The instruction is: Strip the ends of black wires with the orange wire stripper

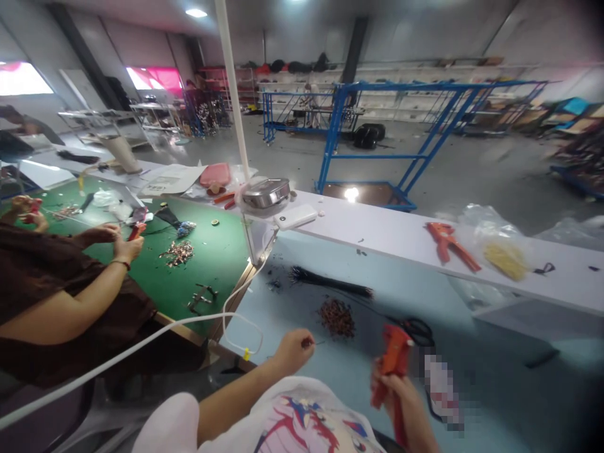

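My left hand [295, 351] is closed in a pinch, and a thin dark wire [319, 343] pokes out from its fingertips. To the right, my right hand [396, 390] is wrapped round an orange wire stripper [396, 352], its head pointing up and away from me. Between and beyond the hands lies a heap of small copper-coloured pieces [336, 318] on the pale blue tabletop [287, 308]. Behind that heap stretches a bundle of black wires [330, 282]. A black looped object [415, 330], perhaps scissors, rests just past the wire stripper.
Along the back runs a white ledge [377, 236] with a steel lunch box [265, 192], a white power bank [296, 218], another orange wire stripper [450, 245] and a plastic bag of yellow pieces [504, 259]. A co-worker's hands [125, 242] work over a green mat [217, 251] at left. A white cable [189, 324] crosses there.
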`<state>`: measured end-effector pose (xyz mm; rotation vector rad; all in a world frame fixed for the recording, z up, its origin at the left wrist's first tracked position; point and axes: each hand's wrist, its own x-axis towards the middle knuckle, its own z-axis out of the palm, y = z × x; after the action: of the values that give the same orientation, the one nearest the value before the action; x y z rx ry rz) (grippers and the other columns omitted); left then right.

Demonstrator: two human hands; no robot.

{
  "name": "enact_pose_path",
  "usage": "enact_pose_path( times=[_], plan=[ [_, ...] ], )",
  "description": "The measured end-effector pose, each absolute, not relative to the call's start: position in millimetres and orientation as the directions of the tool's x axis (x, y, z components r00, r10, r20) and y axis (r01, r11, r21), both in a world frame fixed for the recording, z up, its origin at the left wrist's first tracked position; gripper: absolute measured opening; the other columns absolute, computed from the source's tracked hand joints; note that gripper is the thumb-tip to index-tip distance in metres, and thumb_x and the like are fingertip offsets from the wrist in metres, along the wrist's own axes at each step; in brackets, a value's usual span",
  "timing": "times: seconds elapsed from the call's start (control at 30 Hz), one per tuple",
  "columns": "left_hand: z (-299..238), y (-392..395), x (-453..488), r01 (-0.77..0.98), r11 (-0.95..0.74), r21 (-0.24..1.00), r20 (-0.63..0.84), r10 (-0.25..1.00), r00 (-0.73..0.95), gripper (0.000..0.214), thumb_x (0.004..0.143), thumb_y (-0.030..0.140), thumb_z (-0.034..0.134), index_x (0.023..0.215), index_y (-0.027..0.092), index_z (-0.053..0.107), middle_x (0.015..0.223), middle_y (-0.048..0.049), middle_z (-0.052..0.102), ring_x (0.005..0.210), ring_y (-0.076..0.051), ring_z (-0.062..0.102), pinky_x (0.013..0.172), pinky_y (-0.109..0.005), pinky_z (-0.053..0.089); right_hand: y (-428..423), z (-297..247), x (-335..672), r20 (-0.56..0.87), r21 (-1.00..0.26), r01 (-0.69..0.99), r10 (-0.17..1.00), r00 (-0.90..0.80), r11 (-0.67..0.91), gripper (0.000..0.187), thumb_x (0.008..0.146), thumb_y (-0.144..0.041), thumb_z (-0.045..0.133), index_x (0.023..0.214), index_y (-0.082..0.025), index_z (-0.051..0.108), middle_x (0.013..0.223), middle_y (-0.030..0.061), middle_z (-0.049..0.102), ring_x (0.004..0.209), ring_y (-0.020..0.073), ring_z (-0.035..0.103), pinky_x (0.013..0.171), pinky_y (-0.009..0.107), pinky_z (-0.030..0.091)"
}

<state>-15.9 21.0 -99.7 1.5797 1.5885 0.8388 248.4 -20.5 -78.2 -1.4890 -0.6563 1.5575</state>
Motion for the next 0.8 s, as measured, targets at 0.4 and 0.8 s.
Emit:
enact_pose_path(
  times=[0.4, 0.8],
  plan=[
    [-89.7, 37.2, -15.9, 0.175, 0.150, 0.973, -0.122, 0.979, -0.161, 0.014, 0.070, 0.022, 0.051, 0.076, 0.014, 0.060, 0.062, 0.0010, 0.055, 0.055, -0.009, 0.045, 0.056, -0.022, 0.038, 16.5, -81.7, 203.2, -0.447, -0.891, 0.059, 0.893, 0.054, -0.449, 0.058, 0.053, -0.026, 0.057, 0.110, -0.019, 0.047, 0.088, 0.0030, 0.062, 0.075, 0.0185, 0.061, 0.064, 0.028, 0.047],
    [-53.8, 26.3, -16.0, -0.180, 0.267, 0.947, -0.298, 0.938, -0.176, 0.031, 0.066, 0.043, 0.065, 0.078, 0.016, 0.055, 0.060, 0.0055, 0.050, 0.048, -0.005, 0.041, 0.046, -0.018, 0.031, 12.5, -31.3, 175.7, -0.501, -0.838, -0.025, 0.788, -0.356, -0.544, 0.050, 0.063, -0.019, 0.054, 0.114, -0.019, 0.055, 0.101, 0.0058, 0.063, 0.092, 0.0206, 0.055, 0.068, 0.027, 0.042]
  ],
)
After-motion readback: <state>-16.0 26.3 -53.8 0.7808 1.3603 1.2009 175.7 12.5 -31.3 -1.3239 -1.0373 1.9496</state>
